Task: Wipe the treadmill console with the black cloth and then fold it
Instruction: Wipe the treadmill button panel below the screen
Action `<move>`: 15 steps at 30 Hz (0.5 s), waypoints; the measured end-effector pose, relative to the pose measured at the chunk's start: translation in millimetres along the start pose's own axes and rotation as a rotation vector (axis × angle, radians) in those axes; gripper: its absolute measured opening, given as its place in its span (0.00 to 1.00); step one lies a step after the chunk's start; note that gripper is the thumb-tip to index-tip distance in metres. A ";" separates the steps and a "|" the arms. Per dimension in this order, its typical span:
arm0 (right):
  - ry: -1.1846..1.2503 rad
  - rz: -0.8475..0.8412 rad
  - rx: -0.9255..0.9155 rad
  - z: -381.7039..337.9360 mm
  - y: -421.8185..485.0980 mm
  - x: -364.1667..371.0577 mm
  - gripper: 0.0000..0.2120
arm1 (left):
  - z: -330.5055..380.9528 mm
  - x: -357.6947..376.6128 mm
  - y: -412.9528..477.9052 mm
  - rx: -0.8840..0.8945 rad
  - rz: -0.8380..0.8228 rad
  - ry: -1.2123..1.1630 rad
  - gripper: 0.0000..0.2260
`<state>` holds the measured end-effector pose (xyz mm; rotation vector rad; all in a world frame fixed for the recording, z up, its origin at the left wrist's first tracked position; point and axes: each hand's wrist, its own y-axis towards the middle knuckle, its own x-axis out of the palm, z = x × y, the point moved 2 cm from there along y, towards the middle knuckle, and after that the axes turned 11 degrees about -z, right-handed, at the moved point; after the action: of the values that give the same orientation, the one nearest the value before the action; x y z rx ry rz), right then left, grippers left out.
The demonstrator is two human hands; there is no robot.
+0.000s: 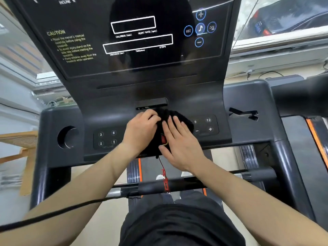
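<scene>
Console (67,119) of treadmill | cloth (179,118) bunched at centre, between keypads (107,138) | left hand (142,130) curls round its left edge | right hand (179,142) flat on top, fingers straight | bulk lies right of grip

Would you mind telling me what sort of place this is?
Probably a spare room or small home gym beside a window: a treadmill console fills the view, a parked car shows through the glass, and cardboard stands at the left.
</scene>
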<state>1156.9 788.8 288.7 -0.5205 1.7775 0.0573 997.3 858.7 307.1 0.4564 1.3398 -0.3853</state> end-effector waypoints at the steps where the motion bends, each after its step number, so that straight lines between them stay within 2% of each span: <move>1: -0.016 -0.017 -0.005 -0.9 5.8 -1.0 0.37 | -1.8 -0.8 2.0 -0.026 0.013 -0.002 0.07; 3: -0.052 -0.036 0.024 9.3 2.4 -2.3 0.38 | 7.5 0.3 8.9 -0.031 0.024 -0.030 0.07; 9: -0.055 0.003 0.296 55.1 -37.4 1.9 0.40 | 81.2 13.4 28.5 0.099 -0.037 -0.115 0.08; 12: -0.037 0.000 0.232 34.7 -29.7 4.0 0.42 | 65.2 8.4 10.8 0.070 -0.075 -0.114 0.11; 15: -0.052 -0.032 0.033 -9.4 -6.1 7.7 0.44 | 7.1 1.6 -27.2 -0.010 -0.075 -0.085 0.13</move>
<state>1149.3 778.0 285.5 -0.5192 1.7160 0.0191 989.6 831.9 304.1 0.3778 1.2786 -0.4550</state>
